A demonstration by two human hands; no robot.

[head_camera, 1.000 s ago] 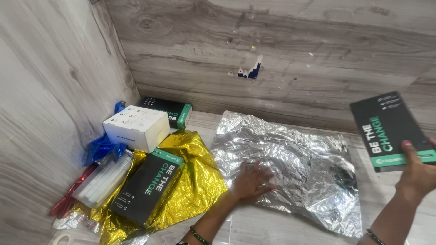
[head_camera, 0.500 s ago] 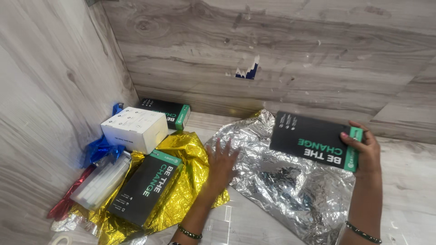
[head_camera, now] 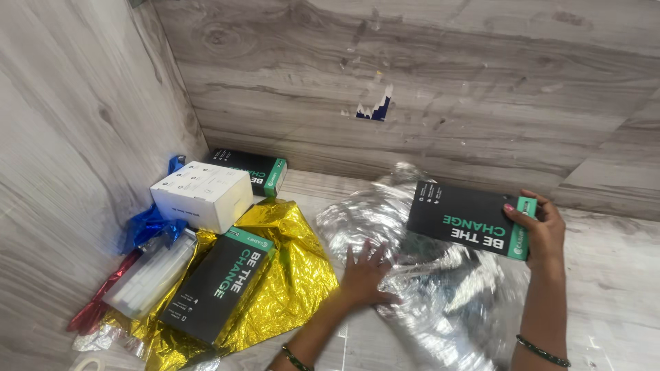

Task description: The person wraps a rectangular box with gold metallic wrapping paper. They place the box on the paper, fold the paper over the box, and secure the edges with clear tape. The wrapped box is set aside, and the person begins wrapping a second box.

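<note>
From my remote seat I saw the right hand point(head_camera: 543, 230) gripping a flat black carton with a green end point(head_camera: 467, 218) by that green end, holding it level above the crumpled silver foil sheet point(head_camera: 440, 302). The left hand point(head_camera: 364, 275) lay flat on the foil's near-left part, fingers spread wide, holding nothing. The foil looked blurred, so I could not tell its folds.

To the left, a second black carton point(head_camera: 216, 285) rested shut on a gold foil sheet point(head_camera: 289, 275), and a third point(head_camera: 254, 168) lay by the wall behind a closed white box point(head_camera: 201, 196). I could not see inside any of them. A clear plastic bag point(head_camera: 148, 278) beside the gold sheet held pale sticks. Blue foil point(head_camera: 148, 227) and red foil point(head_camera: 93, 312) were bunched against the left wall.
</note>
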